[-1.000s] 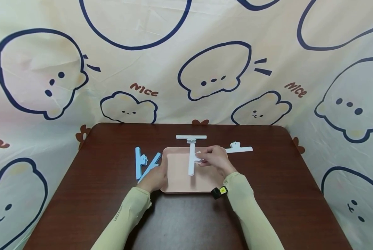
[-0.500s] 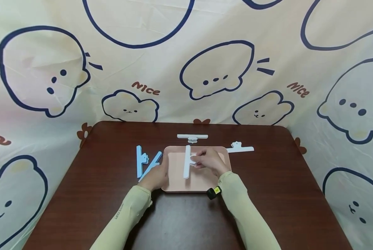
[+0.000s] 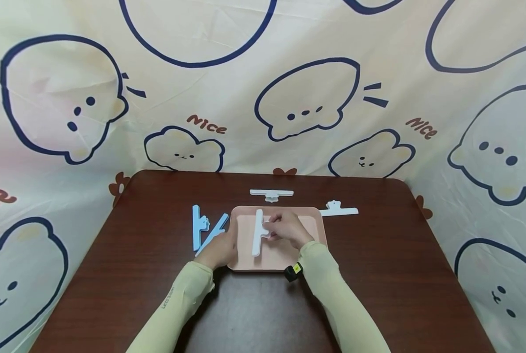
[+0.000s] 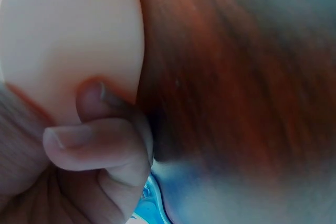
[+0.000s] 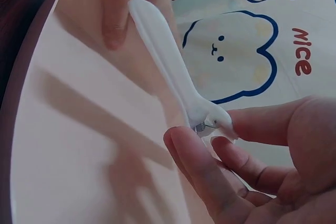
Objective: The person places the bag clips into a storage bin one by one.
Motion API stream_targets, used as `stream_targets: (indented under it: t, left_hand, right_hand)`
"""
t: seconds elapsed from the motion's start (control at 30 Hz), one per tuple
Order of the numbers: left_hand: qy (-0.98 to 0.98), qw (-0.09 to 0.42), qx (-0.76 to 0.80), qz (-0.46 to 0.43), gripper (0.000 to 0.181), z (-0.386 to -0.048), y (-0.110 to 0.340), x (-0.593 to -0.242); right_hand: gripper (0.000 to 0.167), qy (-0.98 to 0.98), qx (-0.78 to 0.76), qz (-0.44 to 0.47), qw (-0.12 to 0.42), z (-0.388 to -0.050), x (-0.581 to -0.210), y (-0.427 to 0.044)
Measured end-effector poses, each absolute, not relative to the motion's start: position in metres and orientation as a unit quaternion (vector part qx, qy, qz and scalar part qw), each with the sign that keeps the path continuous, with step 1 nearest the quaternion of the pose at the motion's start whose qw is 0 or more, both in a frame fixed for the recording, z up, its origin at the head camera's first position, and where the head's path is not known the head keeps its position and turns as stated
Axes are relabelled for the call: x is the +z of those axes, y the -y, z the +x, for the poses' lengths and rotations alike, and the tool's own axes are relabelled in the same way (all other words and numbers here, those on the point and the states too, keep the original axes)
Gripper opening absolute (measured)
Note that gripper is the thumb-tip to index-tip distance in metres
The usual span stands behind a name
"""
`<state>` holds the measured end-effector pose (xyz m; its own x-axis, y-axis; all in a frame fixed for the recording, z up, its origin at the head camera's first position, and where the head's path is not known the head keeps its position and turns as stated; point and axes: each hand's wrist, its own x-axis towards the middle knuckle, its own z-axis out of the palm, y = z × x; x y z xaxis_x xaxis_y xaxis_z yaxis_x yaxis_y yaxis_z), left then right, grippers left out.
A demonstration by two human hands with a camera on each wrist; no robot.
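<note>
My right hand (image 3: 287, 229) pinches a white sealing clip (image 3: 258, 233) by its handle, over the left half of the pink tray (image 3: 285, 260). Close up in the right wrist view, the white clip (image 5: 167, 59) shows a small spring at its handle, between the thumb and fingers. Its shadow falls on the tray floor. At the tray's left side my left hand (image 3: 220, 249) grips the rim; in the left wrist view its curled fingers (image 4: 100, 142) lie against the tray edge. Beside that hand lies a blue clip (image 3: 214, 233), partly covered by it.
Another blue clip (image 3: 197, 228) lies farther left on the brown table (image 3: 377, 274). A white clip (image 3: 271, 193) lies behind the tray, and one more white clip (image 3: 339, 210) lies by its right back corner. A patterned cloth (image 3: 245, 98) hangs behind the table.
My right hand has carried the white clip leftward and slightly nearer over the tray, away from the white clip at the back. My left hand has stayed at the tray's left rim.
</note>
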<state>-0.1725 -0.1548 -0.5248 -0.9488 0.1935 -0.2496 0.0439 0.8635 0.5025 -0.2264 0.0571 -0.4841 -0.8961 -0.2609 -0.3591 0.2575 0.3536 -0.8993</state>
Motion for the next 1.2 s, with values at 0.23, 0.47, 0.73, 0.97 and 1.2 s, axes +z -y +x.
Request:
stream_targets:
  t: [0.23,0.47,0.73,0.97,1.2]
  left_hand:
    - [-0.954,0.148,0.251,0.066,0.088,-0.173,0.156,-0.526]
    - [-0.954,0.153,0.250,0.058,0.087,-0.173,0.156,-0.527]
    - [-0.950,0.156,0.264,0.051,0.086,-0.171,0.154,-0.523]
    - [-0.952,0.148,0.262,0.055,0.089,-0.170,0.154,-0.522]
    - [-0.951,0.145,0.267,0.062,0.084,-0.170,0.156,-0.521]
  right_hand:
    - [0.013,-0.801,-0.550,-0.006,0.235,-0.227,-0.486,-0.051]
    - [0.014,-0.810,-0.541,-0.019,0.226,-0.226,-0.490,-0.045]
    - [0.013,-0.833,-0.510,-0.032,0.212,-0.226,-0.491,-0.039]
    - [0.014,-0.856,-0.474,-0.038,0.205,-0.226,-0.495,-0.036]
    - [0.017,-0.864,-0.464,-0.033,0.194,-0.224,-0.495,-0.030]
